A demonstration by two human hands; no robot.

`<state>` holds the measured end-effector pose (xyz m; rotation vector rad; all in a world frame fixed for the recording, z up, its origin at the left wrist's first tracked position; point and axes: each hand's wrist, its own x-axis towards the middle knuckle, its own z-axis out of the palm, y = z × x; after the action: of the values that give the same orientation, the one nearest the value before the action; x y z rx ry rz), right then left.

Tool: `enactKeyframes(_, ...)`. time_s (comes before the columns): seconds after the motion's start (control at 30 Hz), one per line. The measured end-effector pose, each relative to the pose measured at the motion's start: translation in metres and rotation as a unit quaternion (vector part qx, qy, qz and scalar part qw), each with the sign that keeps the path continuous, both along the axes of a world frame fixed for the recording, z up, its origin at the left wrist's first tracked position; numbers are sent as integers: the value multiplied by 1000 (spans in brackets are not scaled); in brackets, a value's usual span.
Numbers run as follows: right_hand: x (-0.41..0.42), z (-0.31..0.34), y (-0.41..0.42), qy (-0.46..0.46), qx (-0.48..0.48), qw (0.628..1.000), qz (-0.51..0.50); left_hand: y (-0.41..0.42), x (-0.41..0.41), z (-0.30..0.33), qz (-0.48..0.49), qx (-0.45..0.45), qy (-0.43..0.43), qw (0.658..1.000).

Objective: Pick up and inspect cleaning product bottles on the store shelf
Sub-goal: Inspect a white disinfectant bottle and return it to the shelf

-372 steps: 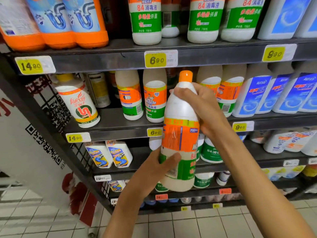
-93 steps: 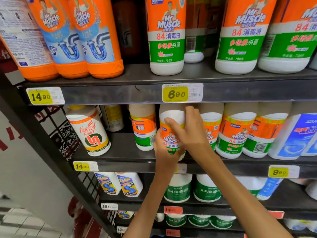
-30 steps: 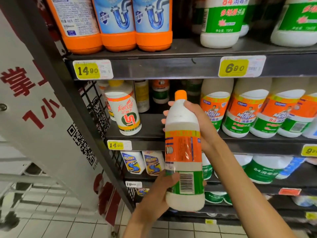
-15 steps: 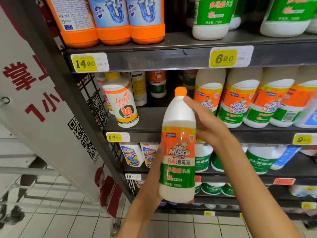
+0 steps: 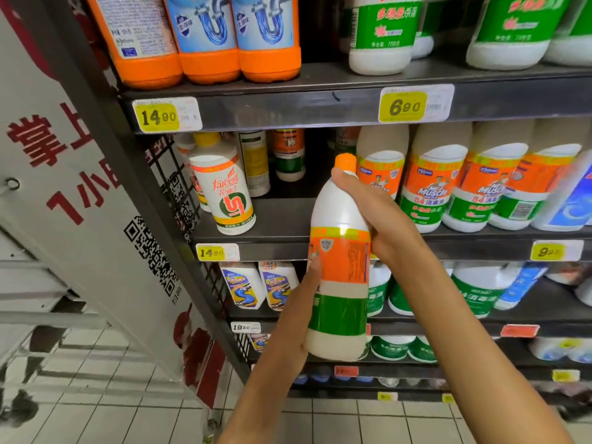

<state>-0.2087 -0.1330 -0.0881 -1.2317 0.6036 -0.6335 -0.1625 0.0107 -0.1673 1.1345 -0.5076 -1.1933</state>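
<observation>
Your right hand (image 5: 381, 219) reaches in from the lower right and wraps the shoulder and neck of the bottle (image 5: 339, 270), fingertips lying just below the orange cap (image 5: 345, 161); this grip is closed on the bottle. Your left hand (image 5: 294, 322) comes up from below and supports the bottle's lower left side, thumb (image 5: 312, 270) pressed flat on the orange label band, palm against the base; this grip also grasps the bottle. The bottle stands nearly upright, held clear in front of the shelf (image 5: 288, 225), level with its middle tiers. It is white plastic with an orange band over a green band; the label side turned toward you carries fine print too small to read. The contents cannot be seen through the opaque wall. On the shelf just behind your right hand stands a row of matching bottles (image 5: 432, 187). Further left stands a white bottle with a yellow cap (image 5: 224, 193).
</observation>
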Motion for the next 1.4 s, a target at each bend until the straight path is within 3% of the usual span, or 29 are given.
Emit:
enactKeyframes(0.1,-8,-1,2,-67,19,997,37,5,1,4,-2,-55,74,996)
enactKeyframes(0.2,-13,2,5,-184,94,972,107,9,-2,17,-98,-108,156,977)
enactKeyframes(0.33,-9,6,9,-238,145,949,145,6,-7,20,-157,-115,183,964)
enactKeyframes(0.57,-8,-1,3,-79,40,996,11,17,2,6,-47,-45,65,996)
enactKeyframes(0.7,-4,-4,0,-6,78,997,12,21,-8,9,-40,-30,99,994)
enactKeyframes(0.83,-3,-14,2,-14,157,987,45,35,-8,16,-76,-80,129,986)
enactKeyframes(0.97,-6,-20,9,11,180,981,77,48,-10,30,-122,-107,142,976)
enactKeyframes(1.1,-11,-21,12,36,202,975,80,49,-13,43,-110,-115,172,972)
enactKeyframes(1.27,-7,-15,12,24,198,977,68,41,-17,41,-91,-104,198,970)
enactKeyframes(1.4,-5,-2,8,-18,125,990,68,31,-22,28,-50,-91,186,977)
